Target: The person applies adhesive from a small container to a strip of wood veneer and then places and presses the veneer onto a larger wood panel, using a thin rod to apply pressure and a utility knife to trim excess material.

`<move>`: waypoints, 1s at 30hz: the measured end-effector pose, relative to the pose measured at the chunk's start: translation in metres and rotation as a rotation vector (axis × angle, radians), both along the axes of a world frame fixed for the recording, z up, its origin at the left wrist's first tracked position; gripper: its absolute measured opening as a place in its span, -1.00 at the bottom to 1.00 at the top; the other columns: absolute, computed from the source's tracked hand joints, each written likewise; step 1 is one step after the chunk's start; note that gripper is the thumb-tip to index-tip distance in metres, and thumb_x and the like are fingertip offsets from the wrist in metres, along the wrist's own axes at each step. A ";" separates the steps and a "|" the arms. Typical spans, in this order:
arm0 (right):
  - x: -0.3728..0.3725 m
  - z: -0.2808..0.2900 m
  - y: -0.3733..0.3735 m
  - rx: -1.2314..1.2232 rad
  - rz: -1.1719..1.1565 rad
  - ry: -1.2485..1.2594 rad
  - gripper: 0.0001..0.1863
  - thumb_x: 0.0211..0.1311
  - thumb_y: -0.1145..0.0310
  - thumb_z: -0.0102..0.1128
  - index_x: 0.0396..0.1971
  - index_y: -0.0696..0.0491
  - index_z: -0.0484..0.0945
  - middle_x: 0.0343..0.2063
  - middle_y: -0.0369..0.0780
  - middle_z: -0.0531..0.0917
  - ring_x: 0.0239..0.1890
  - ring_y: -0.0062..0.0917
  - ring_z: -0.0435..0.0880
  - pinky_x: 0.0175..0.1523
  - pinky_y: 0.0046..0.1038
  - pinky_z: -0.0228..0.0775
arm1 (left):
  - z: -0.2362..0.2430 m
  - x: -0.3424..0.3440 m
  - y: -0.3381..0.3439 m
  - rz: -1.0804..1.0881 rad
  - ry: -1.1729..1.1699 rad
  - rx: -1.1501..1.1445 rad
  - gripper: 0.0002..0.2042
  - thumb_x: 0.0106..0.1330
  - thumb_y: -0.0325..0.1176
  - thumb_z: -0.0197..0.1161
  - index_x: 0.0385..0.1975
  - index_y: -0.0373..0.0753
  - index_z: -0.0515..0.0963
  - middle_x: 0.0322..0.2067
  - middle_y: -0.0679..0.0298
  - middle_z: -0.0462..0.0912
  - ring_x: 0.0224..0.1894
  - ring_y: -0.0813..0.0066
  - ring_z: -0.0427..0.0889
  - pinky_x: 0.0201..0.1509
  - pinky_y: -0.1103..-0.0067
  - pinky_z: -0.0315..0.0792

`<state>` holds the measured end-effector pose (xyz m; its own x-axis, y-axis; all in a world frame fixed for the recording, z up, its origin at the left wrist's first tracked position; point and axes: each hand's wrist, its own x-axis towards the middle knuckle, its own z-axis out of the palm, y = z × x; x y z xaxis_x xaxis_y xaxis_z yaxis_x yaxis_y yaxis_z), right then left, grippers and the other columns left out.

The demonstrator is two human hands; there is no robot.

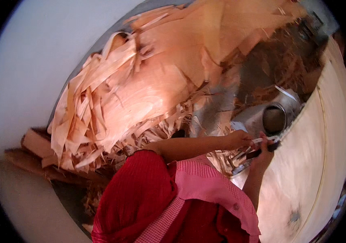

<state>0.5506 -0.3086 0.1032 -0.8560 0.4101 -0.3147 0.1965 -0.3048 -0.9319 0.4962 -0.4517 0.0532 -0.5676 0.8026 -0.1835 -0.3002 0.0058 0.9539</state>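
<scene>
Hands close together right of centre: left hand (241, 140) closed on one end of a slim pale strip (258, 140), right hand (263, 154) with fingertips at the far end of it and with a dark piece (254, 154) in its grasp, too blurred to tell whether a handle or a blade. With the strip, between both hands, just below the round mouth of a grey metal vessel (258, 116) as seen from above. Just left of the right hand, a silvery piece (238, 169); cannot tell whether joined to the dark one. On top of the vessel, a white sliver (286, 93). Along the right side, a large, pale, curved sheet (335, 117) with a thin ridge down its length. Nearest the body, red clothing (136, 198) under a pink apron (205, 182) with checked parts. Farther out, upper left to top, a broad heap of orange-tan wood sheets (161, 77), split into ragged ribbons at the left end, with curled shavings (152, 133) along the near edge. Beyond, at far left, a pale wall (27, 73).
</scene>
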 end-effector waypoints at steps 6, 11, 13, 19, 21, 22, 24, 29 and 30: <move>-0.057 -0.001 0.060 -0.523 -0.091 0.231 -0.87 0.14 0.37 0.03 -0.43 0.08 0.31 -0.61 -0.33 0.36 -0.54 -0.57 0.37 -0.35 -0.53 0.25 | -0.064 0.061 -0.155 -0.077 0.646 -0.527 -0.86 0.08 -0.37 0.11 -0.37 -0.22 0.48 -0.45 0.22 0.43 -0.40 0.32 0.49 -0.32 0.39 0.37; -0.076 -0.007 0.011 0.317 0.102 0.100 -0.84 0.12 0.38 0.03 -0.61 0.06 0.35 -0.63 -0.33 0.40 -0.60 -0.66 0.32 -0.46 -0.63 0.20 | -0.047 0.095 -0.249 0.311 0.016 -0.548 -0.60 0.18 -0.24 0.11 -0.04 -0.32 0.33 -0.06 0.15 0.41 -0.02 0.35 0.38 -0.03 0.45 0.32; -0.053 -0.037 -0.068 0.507 0.523 -0.098 -0.78 0.09 0.29 0.07 -0.63 0.10 0.41 -0.66 -0.31 0.45 -0.63 -0.65 0.37 -0.52 -0.57 0.21 | -0.036 0.092 -0.245 0.504 -0.058 -0.378 -0.53 0.22 -0.19 0.08 0.06 -0.33 0.26 0.03 0.14 0.36 0.06 0.36 0.34 0.04 0.48 0.29; 0.010 -0.087 -0.246 0.320 0.943 -0.354 -0.81 0.02 0.37 0.17 -0.42 0.17 0.47 -0.64 -0.25 0.57 -0.71 -0.64 0.44 -0.61 -0.62 0.24 | -0.039 0.094 -0.255 0.911 -0.389 -0.083 -0.65 0.21 -0.28 0.11 -0.09 -0.39 0.42 -0.22 0.21 0.55 -0.23 0.39 0.52 -0.10 0.55 0.37; 0.020 -0.099 -0.275 0.333 1.007 -0.380 -0.81 0.01 0.37 0.18 -0.44 0.18 0.48 -0.62 -0.25 0.57 -0.71 -0.64 0.44 -0.60 -0.60 0.26 | -0.050 0.103 -0.293 0.907 -0.284 -0.224 -0.69 0.18 -0.30 0.13 -0.17 -0.40 0.47 -0.31 0.20 0.58 -0.30 0.44 0.55 -0.16 0.55 0.40; 0.022 -0.107 -0.288 0.227 1.033 -0.365 -0.81 0.01 0.37 0.18 -0.46 0.18 0.48 -0.62 -0.25 0.57 -0.70 -0.64 0.45 -0.59 -0.60 0.28 | -0.057 0.104 -0.316 0.930 -0.162 -0.232 -0.71 0.17 -0.32 0.14 -0.20 -0.40 0.49 -0.36 0.20 0.60 -0.34 0.46 0.56 -0.20 0.54 0.41; 0.021 -0.128 -0.307 0.477 1.099 -0.371 -0.59 0.02 0.10 0.15 -0.50 0.24 0.49 -0.65 -0.15 0.57 -0.64 -0.48 0.53 -0.51 -0.46 0.35 | -0.077 0.097 -0.360 1.093 -0.389 -0.027 -0.70 0.14 -0.35 0.14 -0.20 -0.42 0.47 -0.38 0.18 0.61 -0.33 0.42 0.57 -0.19 0.54 0.42; 0.028 -0.175 -0.317 0.697 0.954 -0.759 -0.62 0.04 0.11 0.13 -0.53 0.21 0.48 -0.68 -0.16 0.57 -0.67 -0.52 0.53 -0.57 -0.43 0.36 | -0.172 0.028 -0.477 0.698 0.552 -1.324 -0.05 -0.16 0.11 0.29 0.20 -0.29 0.01 0.16 -0.03 0.12 0.21 -0.05 0.06 0.15 0.09 0.08; 0.035 -0.181 -0.315 0.648 0.989 -0.689 -0.64 0.06 0.14 0.12 -0.47 0.20 0.47 -0.68 -0.17 0.56 -0.68 -0.54 0.53 -0.58 -0.45 0.35 | -0.197 0.007 -0.495 0.428 0.615 -1.392 0.10 -0.26 0.24 0.24 0.24 -0.24 -0.18 0.27 0.07 -0.25 0.29 -0.02 -0.28 0.19 -0.02 -0.15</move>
<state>0.5855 -0.6240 -0.0779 -0.6251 -0.0399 -0.7795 0.5531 0.6821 -0.4784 0.5028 -0.9466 -0.1436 -0.9610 -0.0235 -0.2754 -0.0941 0.9647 0.2460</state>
